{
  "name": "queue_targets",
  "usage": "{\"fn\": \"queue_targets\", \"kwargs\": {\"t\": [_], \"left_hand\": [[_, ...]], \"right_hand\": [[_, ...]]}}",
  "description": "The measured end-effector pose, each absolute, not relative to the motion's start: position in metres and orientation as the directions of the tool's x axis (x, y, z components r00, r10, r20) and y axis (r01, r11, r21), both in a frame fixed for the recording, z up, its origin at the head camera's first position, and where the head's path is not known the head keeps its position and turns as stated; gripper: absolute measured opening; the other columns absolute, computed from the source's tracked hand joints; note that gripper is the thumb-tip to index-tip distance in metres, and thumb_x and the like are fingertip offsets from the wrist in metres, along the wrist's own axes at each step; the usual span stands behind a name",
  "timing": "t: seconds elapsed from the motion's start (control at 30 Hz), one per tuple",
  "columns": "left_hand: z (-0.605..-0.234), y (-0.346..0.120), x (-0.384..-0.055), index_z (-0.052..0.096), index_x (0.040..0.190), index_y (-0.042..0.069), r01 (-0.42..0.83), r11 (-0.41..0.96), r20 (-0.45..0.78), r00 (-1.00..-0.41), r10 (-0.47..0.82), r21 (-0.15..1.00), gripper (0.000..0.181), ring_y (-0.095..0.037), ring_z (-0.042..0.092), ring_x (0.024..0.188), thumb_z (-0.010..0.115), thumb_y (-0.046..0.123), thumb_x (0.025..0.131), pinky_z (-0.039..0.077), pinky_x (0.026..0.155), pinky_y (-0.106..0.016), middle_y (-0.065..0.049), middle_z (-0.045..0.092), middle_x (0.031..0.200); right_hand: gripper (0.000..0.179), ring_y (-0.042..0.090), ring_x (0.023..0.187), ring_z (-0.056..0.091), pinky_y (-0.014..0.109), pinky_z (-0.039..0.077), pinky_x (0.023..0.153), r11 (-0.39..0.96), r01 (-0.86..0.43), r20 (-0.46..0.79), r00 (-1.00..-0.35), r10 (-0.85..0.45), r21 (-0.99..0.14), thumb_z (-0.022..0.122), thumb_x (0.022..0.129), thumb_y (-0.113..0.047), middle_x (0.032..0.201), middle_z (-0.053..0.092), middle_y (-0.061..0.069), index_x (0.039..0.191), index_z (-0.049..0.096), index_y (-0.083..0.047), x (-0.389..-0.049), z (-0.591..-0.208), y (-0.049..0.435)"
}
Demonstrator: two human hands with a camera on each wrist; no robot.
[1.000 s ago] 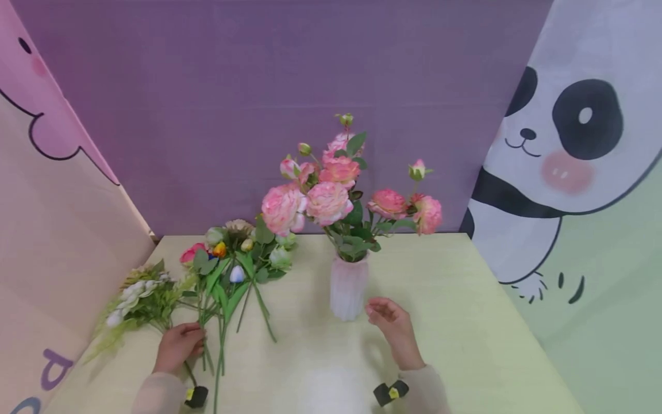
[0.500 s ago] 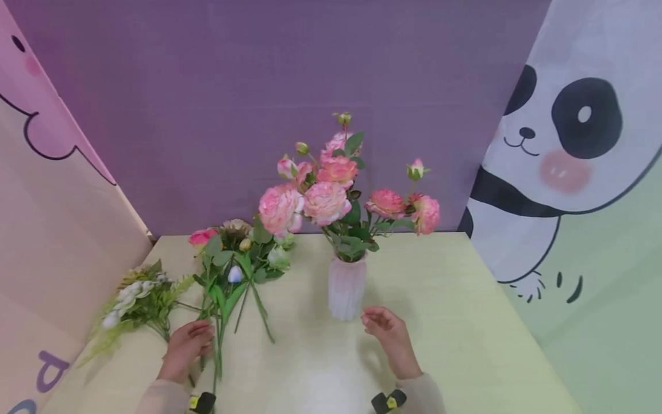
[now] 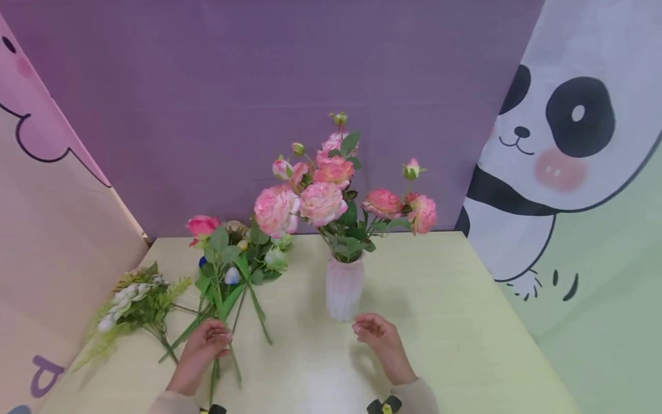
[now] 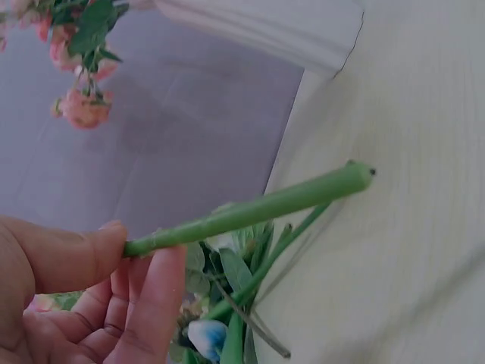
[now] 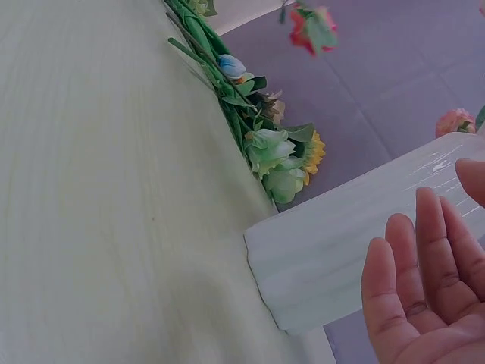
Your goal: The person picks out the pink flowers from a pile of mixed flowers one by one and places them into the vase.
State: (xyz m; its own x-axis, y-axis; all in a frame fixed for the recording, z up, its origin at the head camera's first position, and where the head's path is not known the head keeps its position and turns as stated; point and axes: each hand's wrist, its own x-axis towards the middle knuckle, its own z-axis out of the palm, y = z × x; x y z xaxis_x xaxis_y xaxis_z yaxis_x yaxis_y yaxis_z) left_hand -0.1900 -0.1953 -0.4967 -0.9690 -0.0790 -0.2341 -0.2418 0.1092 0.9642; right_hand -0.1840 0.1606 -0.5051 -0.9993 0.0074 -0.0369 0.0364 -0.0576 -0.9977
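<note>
My left hand (image 3: 207, 345) pinches the green stem (image 4: 258, 214) of a pink artificial flower (image 3: 203, 226) between thumb and fingers. In the left wrist view the stem's cut end sticks out past the fingertips. The flower's bloom stands over the back of the flower pile in the head view. My right hand (image 3: 381, 345) holds nothing; its fingers are loosely bent beside the base of the white-pink vase (image 3: 345, 290). In the right wrist view its fingers (image 5: 430, 239) overlap the vase. Pink peonies (image 3: 323, 202) with leaves and buds stand in the vase.
On the table's left lie a spray of white blooms and ferns (image 3: 129, 299), a blue-white tulip (image 3: 232, 276) and pale green roses (image 3: 276, 259). A sunflower (image 5: 314, 158) shows in the right wrist view. A purple backdrop (image 3: 258, 86) rises behind the table (image 3: 439, 322).
My left hand has moved right with the pink flower, whose bloom has risen above the pile. The right hand has shifted slightly down and left; the view has drifted a little.
</note>
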Motion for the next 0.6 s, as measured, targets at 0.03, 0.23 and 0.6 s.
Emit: {"fn": "queue_targets", "kwargs": {"t": [0.03,0.23,0.6], "left_hand": [[-0.495,-0.192,-0.188,0.043,0.112,-0.009,-0.227,0.106,-0.220,-0.973,-0.074,0.968,0.028,-0.009,0.057,0.080,0.057,-0.001,0.090,0.054,0.068,-0.026,-0.005,0.058,0.093],[-0.485,-0.175,-0.184,0.045,0.112,-0.007,-0.151,0.139,-0.140,-0.986,-0.089,0.979,0.027,-0.008,0.057,0.079,0.058,-0.005,0.088,0.055,0.069,-0.026,-0.007,0.058,0.093],[-0.474,-0.162,-0.175,0.048,0.105,-0.005,-0.043,0.189,-0.018,-0.991,-0.133,0.981,0.025,-0.007,0.058,0.080,0.061,-0.009,0.084,0.056,0.071,-0.025,-0.015,0.059,0.098]], "right_hand": [[0.034,0.014,0.083,0.060,0.025,0.053,0.075,-0.056,0.037,-0.037,-0.999,0.001,-0.998,0.068,0.081,-0.001,0.094,0.064,0.012,0.109,0.055,0.015,-0.184,-0.506,0.160],[0.035,0.014,0.084,0.061,0.025,0.053,0.076,-0.072,0.021,-0.018,-0.999,-0.035,-0.997,0.067,0.082,-0.001,0.099,0.063,0.019,0.110,0.054,0.015,-0.185,-0.508,0.159],[0.035,0.017,0.085,0.062,0.026,0.053,0.077,-0.060,0.031,-0.028,-0.998,-0.056,-0.998,0.067,0.083,-0.003,0.099,0.063,0.021,0.110,0.054,0.015,-0.182,-0.511,0.153]]}}
